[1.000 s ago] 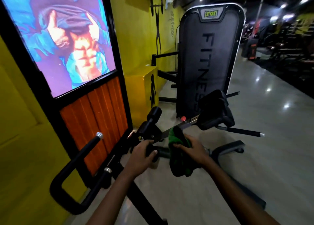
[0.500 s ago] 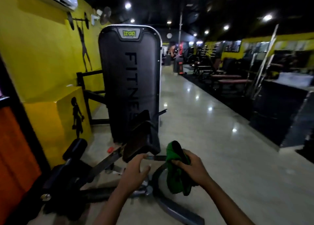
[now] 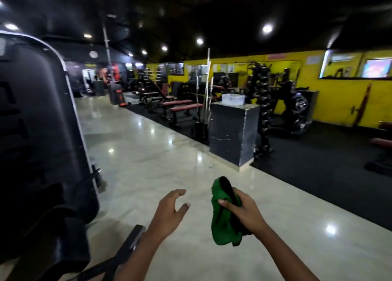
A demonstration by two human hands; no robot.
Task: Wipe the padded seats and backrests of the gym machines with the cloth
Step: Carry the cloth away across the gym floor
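Observation:
My right hand [image 3: 244,211] grips a bunched green cloth [image 3: 222,221] that hangs down in front of me over the pale floor. Just left of it my left hand [image 3: 169,210] hovers in the air with loosely spread fingers and holds nothing. The black gym machine [image 3: 40,132] with its tall shroud fills the left edge, and its dark pad [image 3: 42,206] sits low beside my left forearm. Neither hand touches the machine.
A shiny pale floor [image 3: 148,157] runs ahead. A black box [image 3: 232,132] with a clear tub on top stands at the mat's edge. Red padded benches [image 3: 184,107], a dumbbell rack [image 3: 263,102] and weight plates line the yellow wall to the right.
My view has swung right, away from the machine toward the open gym floor. My left hand has come off the machine's roller and now hangs free. The cloth stays in my right hand.

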